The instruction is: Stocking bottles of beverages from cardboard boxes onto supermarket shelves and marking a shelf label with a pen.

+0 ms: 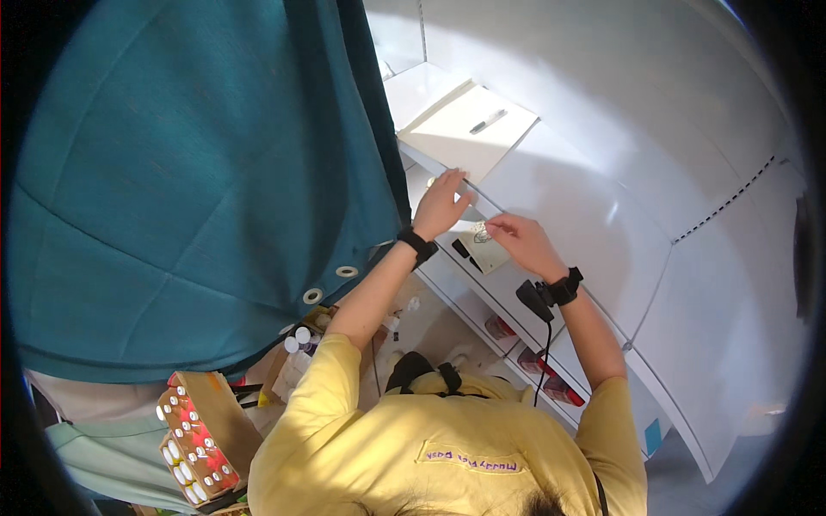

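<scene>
From the head view, looking down with the person, I see a white shelf unit [594, 185] standing against a pale wall [602, 69], with a slotted strip [723, 202] running along it. Sunlight falls across part of the top shelf, and shade covers the rest. On its far end lies a cream sheet [439, 142] with a pen [488, 121] across it.

The left hand [441, 206] is at the shelf's front edge just below the sheet, fingers extended, thumb standing apart. The right hand [523, 245] is bent in, its fingertips close together at the upper corner of a small cream card [489, 256] bearing a dark drawing; I can't tell whether they pinch it. The card is below the top shelf's front edge, between the hands, with a dark object [462, 248] beside it.

Red packs [564, 392] sit on a lower shelf. To the left hangs a big teal curtain [215, 172] with metal eyelets; under it, a carton [225, 417] holds white-capped bottles [185, 447].
</scene>
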Available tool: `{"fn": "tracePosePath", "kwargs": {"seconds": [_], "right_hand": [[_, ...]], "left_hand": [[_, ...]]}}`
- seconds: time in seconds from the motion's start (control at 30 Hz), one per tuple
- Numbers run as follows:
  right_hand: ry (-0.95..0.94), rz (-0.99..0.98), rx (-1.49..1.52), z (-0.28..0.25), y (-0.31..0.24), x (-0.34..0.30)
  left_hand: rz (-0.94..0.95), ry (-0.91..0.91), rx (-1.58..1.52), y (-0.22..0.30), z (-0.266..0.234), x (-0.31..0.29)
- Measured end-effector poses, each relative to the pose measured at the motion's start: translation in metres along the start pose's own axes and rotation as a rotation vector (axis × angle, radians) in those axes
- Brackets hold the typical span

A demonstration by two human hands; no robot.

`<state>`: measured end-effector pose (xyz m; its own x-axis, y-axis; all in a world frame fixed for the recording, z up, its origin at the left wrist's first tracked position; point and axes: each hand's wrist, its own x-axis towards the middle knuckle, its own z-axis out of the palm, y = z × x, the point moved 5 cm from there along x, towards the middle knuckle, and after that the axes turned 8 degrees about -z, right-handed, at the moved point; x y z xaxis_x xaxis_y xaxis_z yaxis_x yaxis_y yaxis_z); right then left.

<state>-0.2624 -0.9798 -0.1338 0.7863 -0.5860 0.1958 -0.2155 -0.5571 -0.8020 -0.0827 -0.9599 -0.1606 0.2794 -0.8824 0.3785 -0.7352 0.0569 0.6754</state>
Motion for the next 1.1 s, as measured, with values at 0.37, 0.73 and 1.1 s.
{"fn": "tracePosePath", "kwargs": {"seconds": [0.37, 0.73, 1.1], "right_hand": [[0.108, 0.167, 0.213, -0.008, 0.045, 0.119], [0.268, 0.507, -0.592, -0.028, 0.098, 0.218], [0.518, 0.448, 0.422, -0.018, 0.154, 0.296]], "left_hand": [[-0.01, 0.011, 0.2, -0.057, 0.0, 0.076], [0.063, 0.147, 0.362, -0.073, -0.024, 0.097], [0.072, 0.181, 0.208, -0.081, -0.027, 0.099]]}}
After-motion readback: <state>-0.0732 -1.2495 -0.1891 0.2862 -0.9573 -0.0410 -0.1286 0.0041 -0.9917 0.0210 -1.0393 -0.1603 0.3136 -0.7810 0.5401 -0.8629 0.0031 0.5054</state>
